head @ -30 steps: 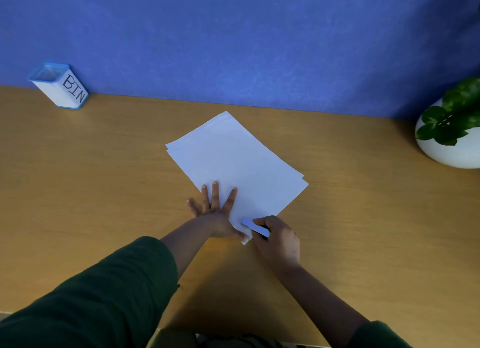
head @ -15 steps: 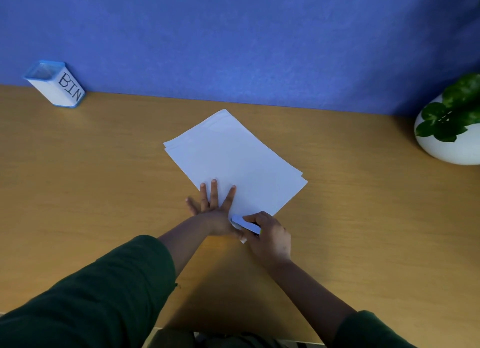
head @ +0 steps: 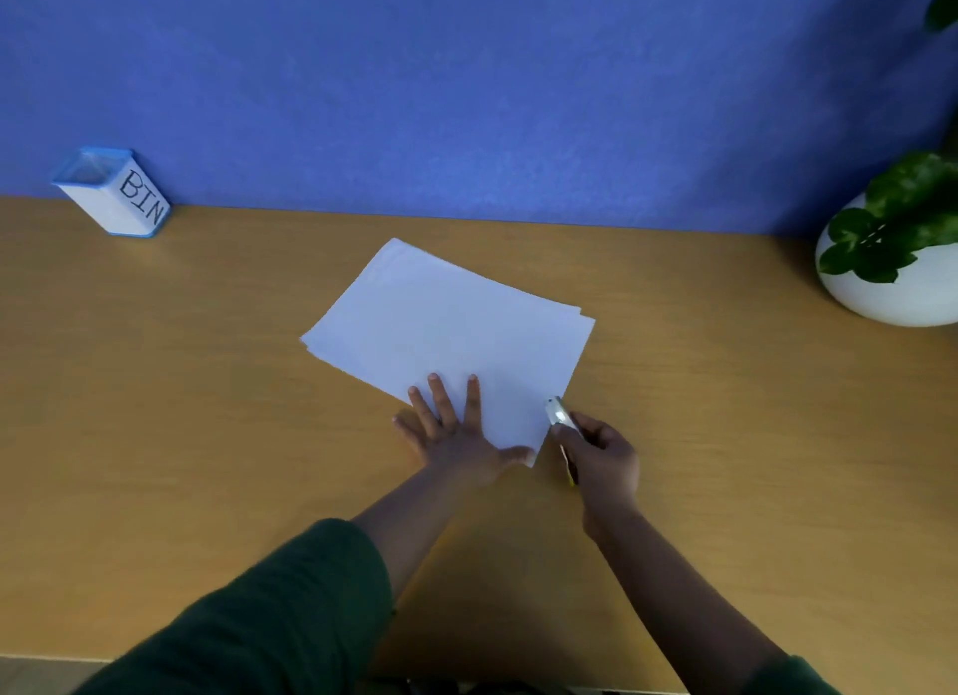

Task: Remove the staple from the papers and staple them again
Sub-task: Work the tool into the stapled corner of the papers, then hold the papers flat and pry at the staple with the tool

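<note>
The right hand (head: pixel 604 451) has drawn off the papers (head: pixel 451 336), its grip clamped on a small tool (head: pixel 561 415) beside their near corner. The left hand (head: pixel 456 430) lies flat, fingers apart, pinning them mid-desk (head: pixel 181 409).

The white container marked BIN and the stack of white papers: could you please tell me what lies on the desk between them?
Nothing: in the head view, only bare wooden desk lies between the BIN container and the papers.
</note>
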